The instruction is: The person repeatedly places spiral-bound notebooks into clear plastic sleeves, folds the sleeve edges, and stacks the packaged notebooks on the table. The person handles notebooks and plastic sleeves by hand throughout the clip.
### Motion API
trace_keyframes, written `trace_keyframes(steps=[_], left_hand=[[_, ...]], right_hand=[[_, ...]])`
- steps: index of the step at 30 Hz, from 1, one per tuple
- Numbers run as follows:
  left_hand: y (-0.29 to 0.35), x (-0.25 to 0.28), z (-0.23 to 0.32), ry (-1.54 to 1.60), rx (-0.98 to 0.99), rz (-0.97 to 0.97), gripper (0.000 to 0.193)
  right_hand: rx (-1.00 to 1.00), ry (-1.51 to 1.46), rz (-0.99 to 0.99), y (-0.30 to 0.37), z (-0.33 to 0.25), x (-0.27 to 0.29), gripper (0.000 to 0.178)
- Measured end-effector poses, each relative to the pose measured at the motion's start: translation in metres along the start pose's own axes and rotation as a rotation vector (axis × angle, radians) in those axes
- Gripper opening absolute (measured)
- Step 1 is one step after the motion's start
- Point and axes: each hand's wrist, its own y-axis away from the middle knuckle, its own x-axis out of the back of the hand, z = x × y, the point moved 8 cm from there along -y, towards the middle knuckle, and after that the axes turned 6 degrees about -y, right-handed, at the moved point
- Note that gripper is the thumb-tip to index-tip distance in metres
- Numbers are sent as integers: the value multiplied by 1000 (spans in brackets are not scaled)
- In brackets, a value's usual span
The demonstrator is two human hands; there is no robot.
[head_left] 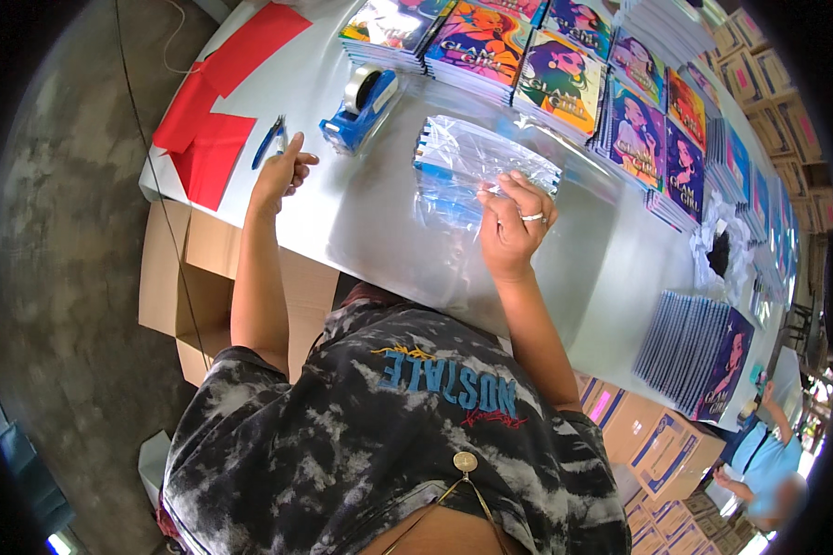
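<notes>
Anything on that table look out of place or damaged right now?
The red sheeting lies at clashing angles on the left of the table, unlike the neater book stacks. Crumpled pale plastic sits among stacks at right. I see no clear damage.

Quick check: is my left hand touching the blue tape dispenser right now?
Apart. The head view shows it: a gap of white tabletop is visible between the left hand and the blue tape dispenser.
</notes>
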Motion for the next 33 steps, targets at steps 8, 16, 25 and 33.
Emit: trace_keyframes(steps=[8, 16, 25, 33], left_hand=[[-47, 9, -37, -211, -123, -70, 30], [105, -69, 133, 491, -748, 43, 29], [124, -186, 50, 267, -235, -246, 42], [129, -242, 6, 147, -178, -630, 34]], right_hand=[[10, 0, -21, 0, -1, -1, 19], [11, -2, 15, 2, 2, 0, 19], [-83, 156, -240, -10, -3, -5, 39], [-114, 133, -590, -67, -16, -44, 65]])
